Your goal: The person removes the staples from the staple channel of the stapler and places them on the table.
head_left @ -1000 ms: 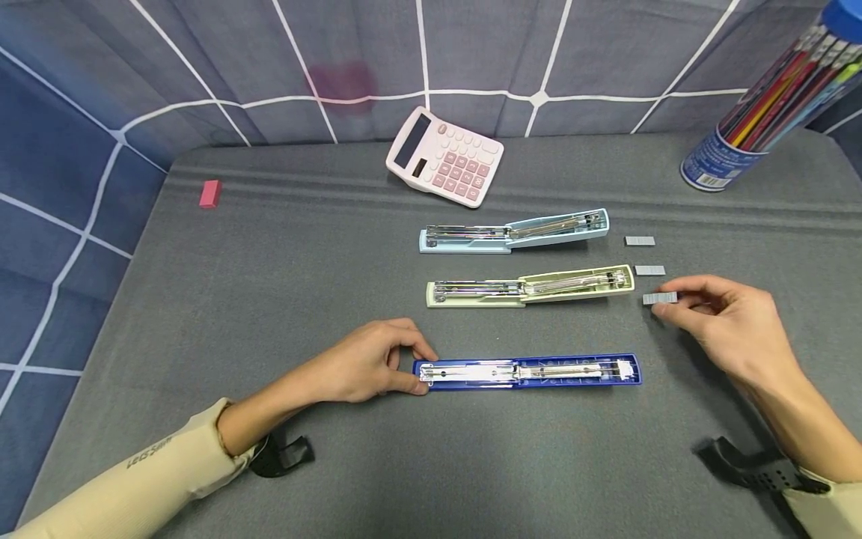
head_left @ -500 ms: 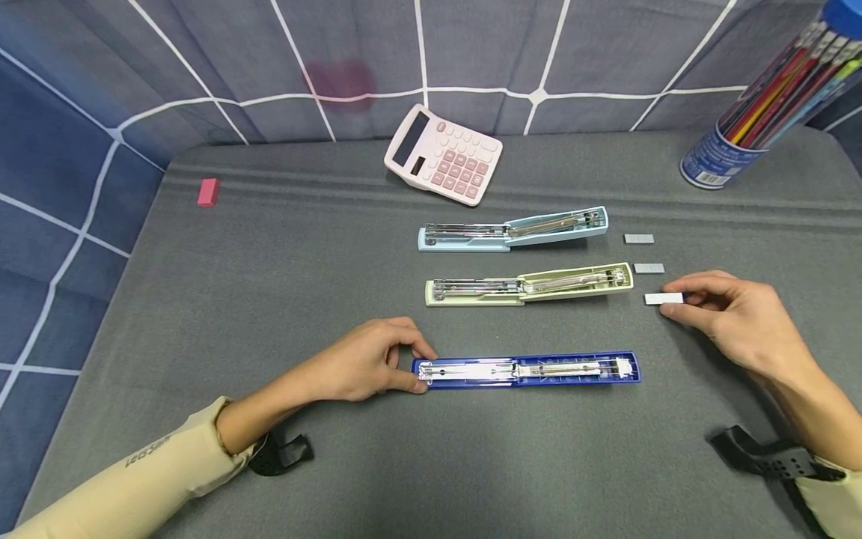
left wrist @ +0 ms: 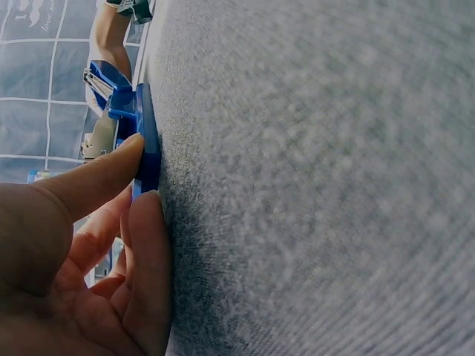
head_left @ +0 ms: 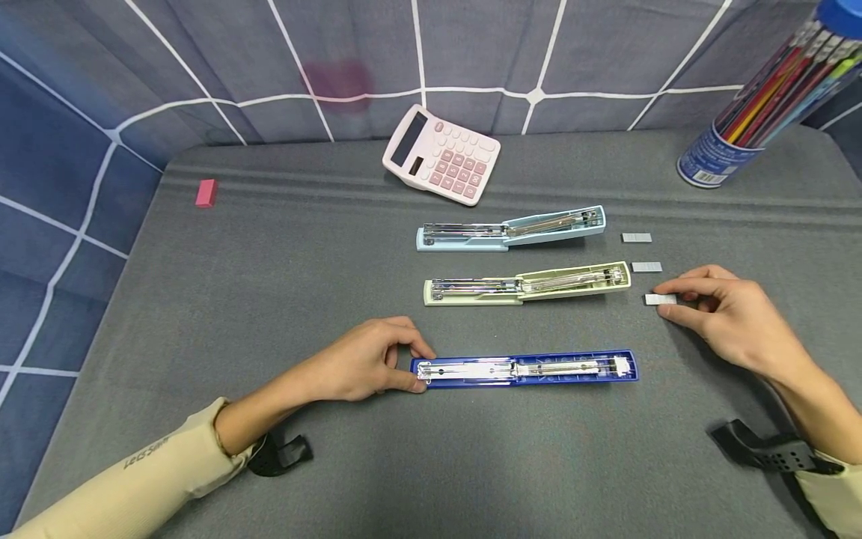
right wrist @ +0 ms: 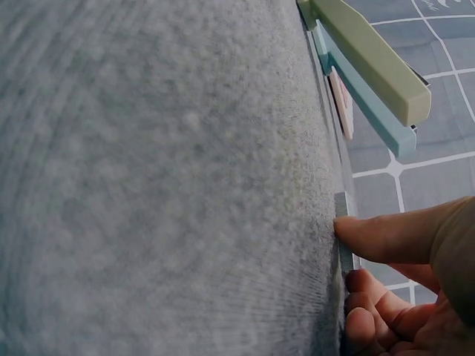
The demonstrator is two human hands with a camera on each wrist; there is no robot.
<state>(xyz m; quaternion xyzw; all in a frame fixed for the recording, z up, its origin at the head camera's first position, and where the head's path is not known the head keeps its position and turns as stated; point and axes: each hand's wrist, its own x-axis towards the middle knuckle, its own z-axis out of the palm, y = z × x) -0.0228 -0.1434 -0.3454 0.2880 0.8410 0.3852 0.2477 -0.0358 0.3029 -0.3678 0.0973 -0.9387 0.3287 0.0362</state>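
Observation:
In the head view, my left hand (head_left: 367,359) grips the left end of an opened dark blue stapler (head_left: 525,369), thumb on the near side and fingers on the far side. The left wrist view shows the thumb pressed on its blue base (left wrist: 151,152). Between thumb and fingers, my right hand (head_left: 734,318) pinches a short grey strip of staples (head_left: 652,299) by its right end. That strip (right wrist: 344,245) appears upright beside the cloth in the right wrist view. Beyond the blue stapler lie an opened light green stapler (head_left: 471,290) and an opened light blue stapler (head_left: 471,243).
Two more staple strips lie at the right: one strip (head_left: 646,267) by the green stapler, another strip (head_left: 636,238) by the light blue one. A pink calculator (head_left: 441,155), a tub of pencils (head_left: 719,156) and a small red block (head_left: 206,193) stand farther back.
My right hand moves slightly right, then back left, with the staple strip. The strip looks bright white midway, then shows its grey again. My left hand keeps its grip on the blue stapler.

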